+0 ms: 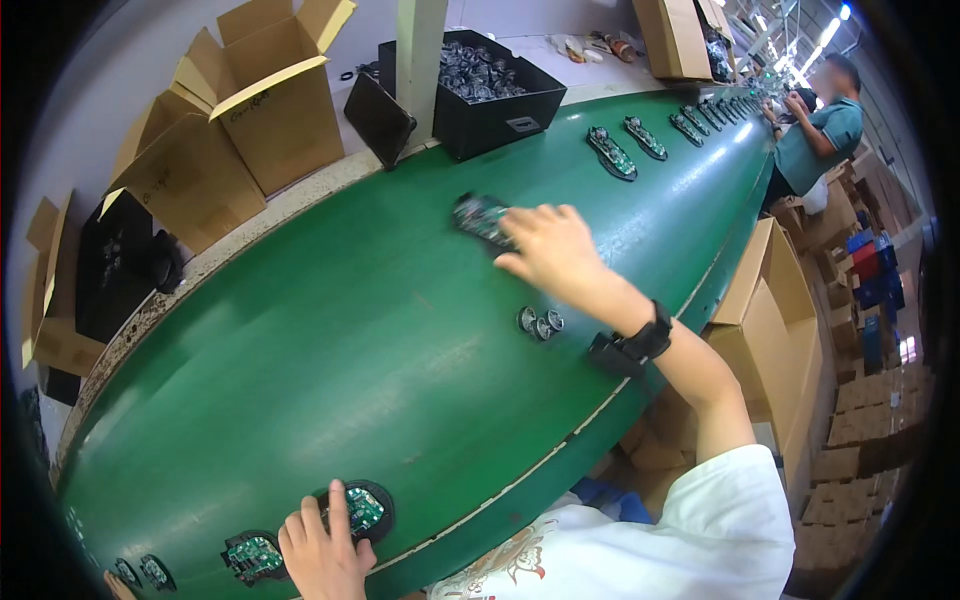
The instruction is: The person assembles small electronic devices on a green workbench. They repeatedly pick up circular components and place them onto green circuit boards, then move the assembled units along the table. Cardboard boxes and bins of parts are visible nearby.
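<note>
My right hand (550,250) reaches over the green belt and grips the near end of a black casing with a circuit board (480,217), between thumb and fingers. The casing is blurred by motion. At the lower edge, my left hand (325,550) has its fingers stretched out, the index finger lying over a rounded black casing with a green board (372,508). Another black casing with a green board (252,556) lies just left of that hand. Three small round black-and-silver parts (541,323) sit together below my right forearm.
A black bin (500,125) full of small round parts stands by a post, with open cardboard boxes (275,120) to its left. More boards in casings (612,153) line the belt toward a co-worker (820,130). A black object (615,355) lies by my right wrist. Another person's fingertips (118,586) show lower left.
</note>
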Tool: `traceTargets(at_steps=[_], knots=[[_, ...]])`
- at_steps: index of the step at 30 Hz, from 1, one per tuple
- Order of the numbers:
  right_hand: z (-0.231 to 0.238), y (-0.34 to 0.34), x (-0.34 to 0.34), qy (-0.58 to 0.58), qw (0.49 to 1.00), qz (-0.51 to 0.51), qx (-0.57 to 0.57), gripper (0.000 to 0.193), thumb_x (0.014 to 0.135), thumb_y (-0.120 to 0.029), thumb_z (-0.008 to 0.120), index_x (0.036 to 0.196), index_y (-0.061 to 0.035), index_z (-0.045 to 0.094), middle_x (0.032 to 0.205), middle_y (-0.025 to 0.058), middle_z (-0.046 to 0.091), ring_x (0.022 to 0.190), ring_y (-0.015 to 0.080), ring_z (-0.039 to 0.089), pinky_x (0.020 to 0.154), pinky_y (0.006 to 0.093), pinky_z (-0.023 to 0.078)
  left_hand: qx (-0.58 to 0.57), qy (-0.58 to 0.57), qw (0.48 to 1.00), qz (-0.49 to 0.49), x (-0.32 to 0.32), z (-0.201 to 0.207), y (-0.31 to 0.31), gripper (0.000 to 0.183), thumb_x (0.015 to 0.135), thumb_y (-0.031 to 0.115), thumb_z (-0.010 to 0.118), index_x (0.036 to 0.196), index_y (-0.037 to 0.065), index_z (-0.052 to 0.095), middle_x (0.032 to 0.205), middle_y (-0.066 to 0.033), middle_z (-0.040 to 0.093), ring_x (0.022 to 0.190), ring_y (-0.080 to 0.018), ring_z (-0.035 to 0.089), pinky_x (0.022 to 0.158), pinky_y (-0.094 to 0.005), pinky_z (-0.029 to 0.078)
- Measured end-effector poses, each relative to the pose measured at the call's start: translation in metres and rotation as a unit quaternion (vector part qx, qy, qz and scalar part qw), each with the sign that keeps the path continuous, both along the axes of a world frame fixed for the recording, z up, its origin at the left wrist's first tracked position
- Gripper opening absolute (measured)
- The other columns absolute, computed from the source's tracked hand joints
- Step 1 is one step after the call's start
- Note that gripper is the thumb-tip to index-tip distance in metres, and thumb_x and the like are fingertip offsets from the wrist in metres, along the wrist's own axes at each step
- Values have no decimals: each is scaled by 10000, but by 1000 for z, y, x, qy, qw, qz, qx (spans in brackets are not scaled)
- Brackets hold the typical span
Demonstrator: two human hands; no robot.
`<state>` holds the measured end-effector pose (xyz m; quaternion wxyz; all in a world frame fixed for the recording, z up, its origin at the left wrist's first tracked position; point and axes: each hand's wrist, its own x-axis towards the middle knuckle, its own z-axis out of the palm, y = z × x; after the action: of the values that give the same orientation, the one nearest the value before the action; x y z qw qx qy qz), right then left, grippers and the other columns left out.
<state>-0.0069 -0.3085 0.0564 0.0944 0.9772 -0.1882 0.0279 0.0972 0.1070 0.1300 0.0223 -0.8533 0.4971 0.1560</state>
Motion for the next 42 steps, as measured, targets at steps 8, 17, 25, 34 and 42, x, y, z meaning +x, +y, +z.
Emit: traceTargets(at_steps=[8,17,25,34,42], knots=[[11,-48,-53,-120,992,-40,12,448,918,-315,690,1273,-52,617,1258,141,613,1107,323,597,941,451,493,-45,-52,995,-75,0,-31,-12,654,728,92,714,1365,187,597,1349,-126,571,1192,-356,542,1047,-578,415],[59,38,-73,25,924,-88,372,753,844,-400,796,1467,-117,479,1163,182,526,911,346,625,818,430,523,-137,36,965,-222,-3,-29,-70,584,794,49,662,1343,246,622,1406,-88,549,1264,-328,516,1074,-555,410],[25,80,-38,-39,955,99,278,452,849,-235,751,1272,-132,629,1097,63,583,918,250,631,682,381,570,-120,78,984,-109,3,-24,-59,678,758,240,808,1396,267,580,1532,-226,383,1347,-415,422,1109,-585,356],[37,108,3,-30,940,200,276,397,777,-195,793,1154,-125,690,971,-8,658,867,198,606,608,327,540,-150,136,974,-102,10,-42,-57,755,711,300,851,1411,253,572,1524,-269,352,1274,-412,460,1105,-528,382],[53,129,8,-64,914,203,346,359,779,-190,801,1112,-95,703,996,46,632,867,239,614,651,360,549,-151,118,973,-126,16,-41,-62,848,622,350,905,1401,285,577,1515,-289,343,1258,-420,482,1093,-533,400]])
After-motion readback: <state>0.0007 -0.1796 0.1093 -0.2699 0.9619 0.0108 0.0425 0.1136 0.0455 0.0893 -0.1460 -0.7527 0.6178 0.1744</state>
